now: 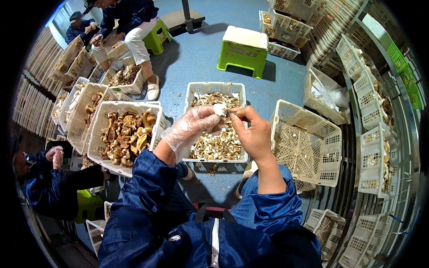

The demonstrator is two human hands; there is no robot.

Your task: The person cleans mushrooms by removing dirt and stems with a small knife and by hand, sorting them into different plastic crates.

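My left hand (201, 121), in a clear plastic glove, holds a pale piece of mushroom (220, 110) between its fingertips. My bare right hand (249, 129) meets it from the right, thumb and forefinger pinched on a small dark tool, perhaps a blade, that touches the piece; the fingers hide most of it. Below both hands stands a white plastic crate (214, 160) with many pale and brown mushroom trimmings (216, 144). To the left, another white crate (100, 147) holds large brown mushrooms (127, 137).
At right is a white crate (330, 155) with small scraps on its mesh bottom. A green stool (243, 53) stands ahead. Co-workers sit at upper left (127, 30) and lower left (50, 187). Crates (372, 100) line the rack at right; more crates (78, 117) stand at left.
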